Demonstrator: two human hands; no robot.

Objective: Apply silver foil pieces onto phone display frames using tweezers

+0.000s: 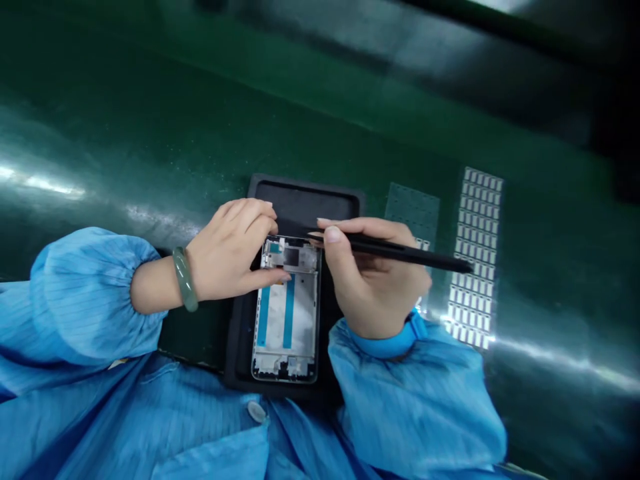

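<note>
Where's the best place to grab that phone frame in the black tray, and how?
Hold the phone frame by both long edges, likely in its lower half, from above: it lies flat in the black tray, those edges show uncovered, and the left hand and right hand with tweezers crowd its top.

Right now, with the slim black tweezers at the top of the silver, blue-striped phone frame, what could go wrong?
The slim black tweezers in the right hand are near the top right corner of the silver, blue-striped phone frame; a slip might scratch it.
The black rectangular tray is longer than the frame; a nudge from the left hand might shift the frame.
In view, the tweezers' rear end overlaps the sheet of small white rectangles and might brush it.
</note>
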